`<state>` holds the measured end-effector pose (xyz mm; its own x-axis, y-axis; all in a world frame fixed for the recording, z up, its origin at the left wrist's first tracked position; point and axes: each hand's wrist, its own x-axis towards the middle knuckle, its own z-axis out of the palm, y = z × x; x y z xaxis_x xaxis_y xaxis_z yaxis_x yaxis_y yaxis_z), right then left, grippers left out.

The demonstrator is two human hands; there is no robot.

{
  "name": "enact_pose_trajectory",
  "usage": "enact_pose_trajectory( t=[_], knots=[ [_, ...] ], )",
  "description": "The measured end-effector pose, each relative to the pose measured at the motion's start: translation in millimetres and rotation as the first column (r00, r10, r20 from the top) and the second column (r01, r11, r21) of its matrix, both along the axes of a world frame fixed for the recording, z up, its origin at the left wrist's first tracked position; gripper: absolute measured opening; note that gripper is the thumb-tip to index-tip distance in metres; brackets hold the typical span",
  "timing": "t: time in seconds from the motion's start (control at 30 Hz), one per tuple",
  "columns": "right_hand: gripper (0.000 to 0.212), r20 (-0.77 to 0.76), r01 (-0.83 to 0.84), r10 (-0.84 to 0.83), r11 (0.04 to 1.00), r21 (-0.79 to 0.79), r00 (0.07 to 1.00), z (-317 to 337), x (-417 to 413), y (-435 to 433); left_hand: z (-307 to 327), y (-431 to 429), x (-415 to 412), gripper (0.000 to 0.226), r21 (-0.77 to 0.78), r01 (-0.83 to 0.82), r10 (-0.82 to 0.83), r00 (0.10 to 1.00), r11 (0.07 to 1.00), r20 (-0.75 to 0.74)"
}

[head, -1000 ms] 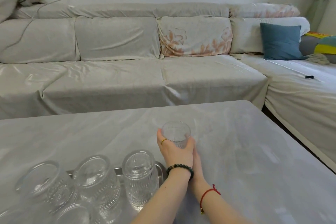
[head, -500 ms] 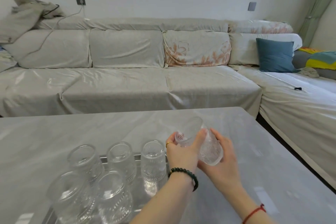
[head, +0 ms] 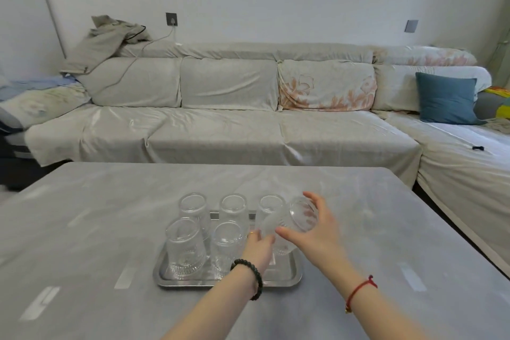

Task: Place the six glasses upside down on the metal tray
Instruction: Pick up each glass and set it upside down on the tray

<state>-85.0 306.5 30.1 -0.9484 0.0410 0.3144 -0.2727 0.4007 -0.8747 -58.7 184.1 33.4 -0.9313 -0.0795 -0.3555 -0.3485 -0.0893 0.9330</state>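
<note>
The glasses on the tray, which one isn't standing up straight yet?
The sixth glass, tilted between the left hand and right hand over the tray's front right corner. The other five stand upside down.

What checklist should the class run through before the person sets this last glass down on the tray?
1. Five glasses already upside down on the metal tray: ok.
2. Front right spot on the tray free: ok.
3. Sixth glass fully inverted: not ok, it is tilted, base up and to the right.
4. Two-handed grip, left hand and right hand on the glass: ok.
5. Gap to the front middle glass: cannot tell, the left hand covers it.
</note>
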Motion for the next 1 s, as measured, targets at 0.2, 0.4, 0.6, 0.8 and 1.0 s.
enact_pose_trajectory(
  t=[0.2, 0.4, 0.6, 0.8, 1.0],
  knots=[
    [0.080, 0.028, -0.015, 0.012, 0.991, 0.131, 1.000, -30, -5, -32, -19, -29, 2, 0.064, -0.348, 0.101, -0.196, 0.948, 0.932, -0.249],
    [0.076, 0.025, -0.031, 0.026, 0.973, 0.230, 0.999, -51, -7, -44, -35, -28, -3, 0.061, -0.346, 0.200, -0.267, 0.951, 0.917, -0.157],
    [0.081, 0.066, -0.047, 0.033, 0.976, 0.212, 0.997, -61, -10, -47, -44, -33, -9, 0.064, -0.363, 0.239, -0.301, 0.946, 0.900, -0.124],
    [0.093, 0.160, -0.119, 0.085, 0.969, 0.216, 0.983, -60, -17, -44, -28, -40, -7, 0.067, -0.357, 0.312, -0.365, 0.927, 0.880, -0.090],
    [0.076, 0.110, -0.107, 0.099, 0.991, 0.077, 0.989, -14, -41, -30, 32, -107, -22, 0.039, -0.300, 0.182, -0.278, 0.907, 0.936, -0.316]
  ],
)
